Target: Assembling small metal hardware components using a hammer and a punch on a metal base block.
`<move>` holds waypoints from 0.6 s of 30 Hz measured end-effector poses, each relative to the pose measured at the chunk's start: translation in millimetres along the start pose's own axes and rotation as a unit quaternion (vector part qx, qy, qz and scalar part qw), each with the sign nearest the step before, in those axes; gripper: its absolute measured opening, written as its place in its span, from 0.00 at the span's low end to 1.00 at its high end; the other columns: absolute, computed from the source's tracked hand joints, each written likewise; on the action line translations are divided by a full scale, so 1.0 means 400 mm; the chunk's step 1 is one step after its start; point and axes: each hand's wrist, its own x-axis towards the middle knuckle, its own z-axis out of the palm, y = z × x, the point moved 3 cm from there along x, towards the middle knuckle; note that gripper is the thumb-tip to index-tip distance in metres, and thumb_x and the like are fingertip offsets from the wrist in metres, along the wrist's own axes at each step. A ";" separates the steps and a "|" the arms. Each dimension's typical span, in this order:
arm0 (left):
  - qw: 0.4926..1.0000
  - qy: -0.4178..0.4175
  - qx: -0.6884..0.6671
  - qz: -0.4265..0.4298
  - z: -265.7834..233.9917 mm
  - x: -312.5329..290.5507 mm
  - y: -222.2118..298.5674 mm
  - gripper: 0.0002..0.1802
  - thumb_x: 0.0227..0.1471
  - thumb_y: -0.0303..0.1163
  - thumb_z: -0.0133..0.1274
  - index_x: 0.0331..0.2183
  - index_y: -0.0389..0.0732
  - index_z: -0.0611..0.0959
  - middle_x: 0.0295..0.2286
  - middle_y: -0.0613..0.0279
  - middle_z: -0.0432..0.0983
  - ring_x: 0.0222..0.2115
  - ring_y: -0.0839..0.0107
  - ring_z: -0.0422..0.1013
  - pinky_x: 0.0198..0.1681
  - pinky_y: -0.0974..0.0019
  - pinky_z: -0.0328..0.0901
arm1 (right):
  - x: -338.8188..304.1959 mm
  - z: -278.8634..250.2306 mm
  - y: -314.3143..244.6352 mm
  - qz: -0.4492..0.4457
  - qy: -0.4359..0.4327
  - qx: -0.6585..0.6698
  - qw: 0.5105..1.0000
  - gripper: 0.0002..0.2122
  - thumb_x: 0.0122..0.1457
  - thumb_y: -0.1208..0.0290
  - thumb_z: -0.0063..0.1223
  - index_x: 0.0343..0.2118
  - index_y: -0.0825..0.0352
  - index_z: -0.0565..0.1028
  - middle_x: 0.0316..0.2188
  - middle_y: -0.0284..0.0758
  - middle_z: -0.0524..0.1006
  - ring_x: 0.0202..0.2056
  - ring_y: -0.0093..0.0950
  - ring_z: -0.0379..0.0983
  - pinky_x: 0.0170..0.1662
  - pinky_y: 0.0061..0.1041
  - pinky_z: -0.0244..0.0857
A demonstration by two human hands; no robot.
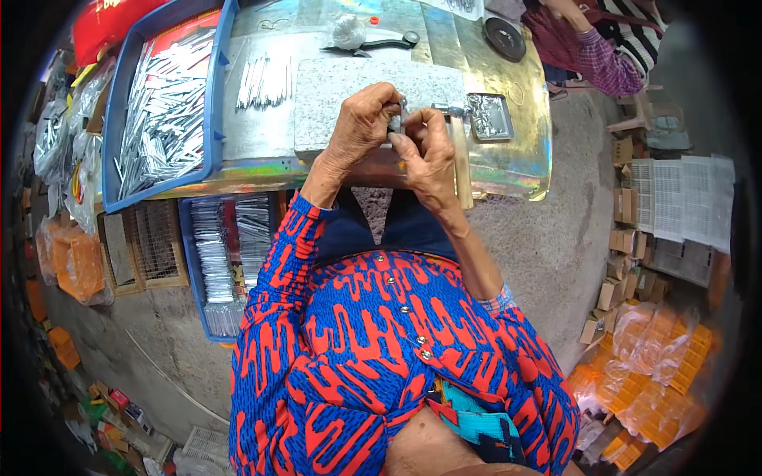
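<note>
Both hands come together over the front edge of a speckled stone slab on the worktable. My left hand is closed, thumb and fingers pinching a small, flat, silvery metal piece that stands up between the hands. Close beside it, the bent fingers of my right hand are pinched together at the lower end of the same piece. Fingers hide much of it, so its exact kind cannot be made out. Just right of my right hand lies a hammer, its wooden handle reaching past the table's front edge.
A blue tray of loose metal strips stands at the left. More strips lie in a row beside the slab. A small dark tray holds tiny metal parts. Behind are a black-handled tool and a round dark dish. Another person's sleeve shows far right.
</note>
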 end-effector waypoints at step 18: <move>1.000 -0.012 -0.018 0.017 0.006 -0.005 -0.020 0.04 0.46 0.19 0.48 0.28 0.35 0.76 0.22 0.63 0.73 0.24 0.78 0.70 0.26 0.76 0.63 | -0.094 -0.195 0.059 0.253 -0.030 0.219 0.942 0.12 0.56 0.65 0.47 0.31 0.72 0.67 0.19 0.31 0.70 0.18 0.17 0.65 0.18 0.18 0.55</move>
